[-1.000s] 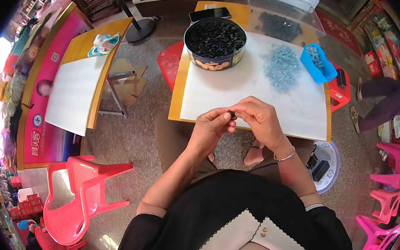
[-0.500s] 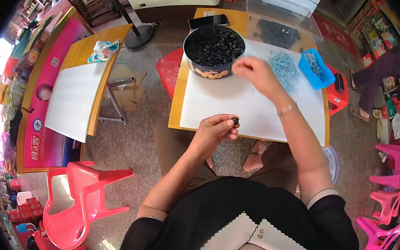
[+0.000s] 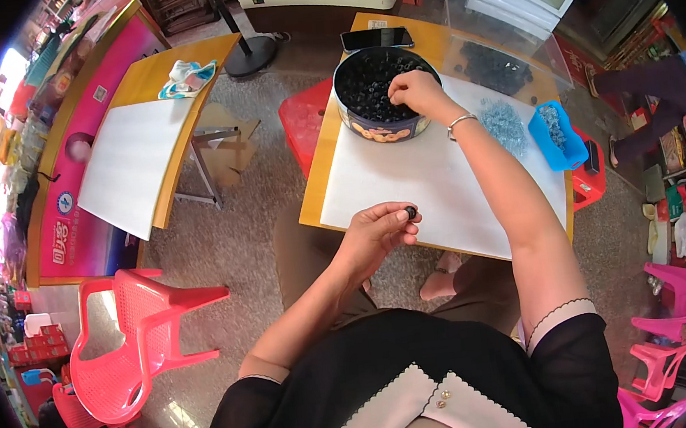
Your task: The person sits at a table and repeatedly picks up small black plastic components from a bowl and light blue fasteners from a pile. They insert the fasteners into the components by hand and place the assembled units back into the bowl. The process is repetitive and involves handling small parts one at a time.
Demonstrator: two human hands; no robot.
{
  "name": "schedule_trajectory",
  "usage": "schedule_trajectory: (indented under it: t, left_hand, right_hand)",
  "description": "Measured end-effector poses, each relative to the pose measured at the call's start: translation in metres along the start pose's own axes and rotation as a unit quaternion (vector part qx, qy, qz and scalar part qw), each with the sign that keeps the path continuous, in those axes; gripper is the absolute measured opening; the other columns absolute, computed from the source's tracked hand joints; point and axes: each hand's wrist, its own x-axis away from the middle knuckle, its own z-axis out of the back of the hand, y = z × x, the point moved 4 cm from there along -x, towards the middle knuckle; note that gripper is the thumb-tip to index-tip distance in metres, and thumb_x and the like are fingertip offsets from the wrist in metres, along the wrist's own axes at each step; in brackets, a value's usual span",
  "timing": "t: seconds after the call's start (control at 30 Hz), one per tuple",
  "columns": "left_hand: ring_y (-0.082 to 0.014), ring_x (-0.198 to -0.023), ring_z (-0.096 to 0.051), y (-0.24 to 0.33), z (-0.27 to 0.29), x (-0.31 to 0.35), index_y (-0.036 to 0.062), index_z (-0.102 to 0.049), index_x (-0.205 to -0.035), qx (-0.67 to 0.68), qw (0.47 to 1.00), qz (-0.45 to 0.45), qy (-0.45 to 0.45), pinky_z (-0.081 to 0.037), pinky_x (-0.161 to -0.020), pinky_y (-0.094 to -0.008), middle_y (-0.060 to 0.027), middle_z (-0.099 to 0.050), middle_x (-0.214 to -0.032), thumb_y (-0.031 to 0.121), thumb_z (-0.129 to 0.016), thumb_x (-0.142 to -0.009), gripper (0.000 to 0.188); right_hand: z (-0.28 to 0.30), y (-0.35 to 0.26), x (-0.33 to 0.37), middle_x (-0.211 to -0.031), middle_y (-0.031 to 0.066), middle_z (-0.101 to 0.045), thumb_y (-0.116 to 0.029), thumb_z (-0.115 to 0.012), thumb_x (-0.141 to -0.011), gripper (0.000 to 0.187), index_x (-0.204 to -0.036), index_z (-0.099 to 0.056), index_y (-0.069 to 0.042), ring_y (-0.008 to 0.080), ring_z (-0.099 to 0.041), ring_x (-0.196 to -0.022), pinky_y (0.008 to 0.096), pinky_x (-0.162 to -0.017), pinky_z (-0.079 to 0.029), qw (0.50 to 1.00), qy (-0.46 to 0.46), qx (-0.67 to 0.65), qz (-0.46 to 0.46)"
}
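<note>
— Both hands were busy: the left hand pinched a small black piece between thumb and fingertips, just over the near edge of the white sheet; the right hand reached into the round tin, fingers curled down among the pieces.

— Did it have one in its grip yet?

— I couldn't tell; the fingertips were buried.

— And how far along was the work, by your reckoning?

— Plenty left, I'd judge. That tin was heaped with black pieces. Beyond it a clear bag held more dark ones, which may have been the finished lot.

— What else was on the table?

— A loose pile of small silvery bits lay on the sheet beside a blue tray holding more of them. A phone sat at the far edge, behind the tin.
</note>
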Motion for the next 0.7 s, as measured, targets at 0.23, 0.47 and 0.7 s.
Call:
schedule_trajectory:
  t: [0.23, 0.47, 0.7]
  left_hand:
    - [-0.0159, -0.076, -0.061, 0.014, -0.007, -0.011, -0.0055, -0.058, -0.106, 0.026, 0.998, -0.052, 0.004, -0.053, -0.07, -0.0267, -0.0138, -0.064, -0.094, 0.009, -0.058, -0.088, 0.023]
    - [-0.0153, -0.075, -0.062, 0.025, -0.028, -0.002, -0.0044, -0.059, -0.106, 0.02, 0.997, -0.075, -0.019, -0.053, -0.07, -0.0266, -0.0134, -0.064, -0.092, 0.009, -0.058, -0.089, 0.022]
    - [-0.0147, -0.076, -0.061, 0.006, -0.043, 0.007, -0.004, -0.059, -0.108, -0.017, 0.998, -0.057, -0.037, -0.051, -0.067, -0.0256, -0.0125, -0.064, -0.093, 0.01, -0.058, -0.089, 0.024]
  right_hand:
    - [0.028, -0.032, 0.055, -0.085, 0.0064, -0.065, -0.007, -0.061, -0.08, 0.018, -0.096, -0.064, 0.0, 0.0119, -0.057, -0.07, 0.0261, -0.069, -0.047, 0.931, 0.026, -0.365, -0.012]
    - [0.01, -0.063, 0.182, -0.094, 0.0124, -0.065, -0.008, -0.058, -0.088, 0.016, -0.101, -0.06, -0.001, 0.0153, -0.06, -0.076, 0.0288, -0.072, -0.049, 0.721, 0.04, -0.691, -0.032]
    - [0.007, -0.076, 0.246, -0.086, 0.0066, -0.062, -0.01, -0.058, -0.089, 0.018, -0.103, -0.061, 0.001, 0.0123, -0.056, -0.074, 0.0258, -0.07, -0.047, 0.744, 0.103, -0.657, -0.06]
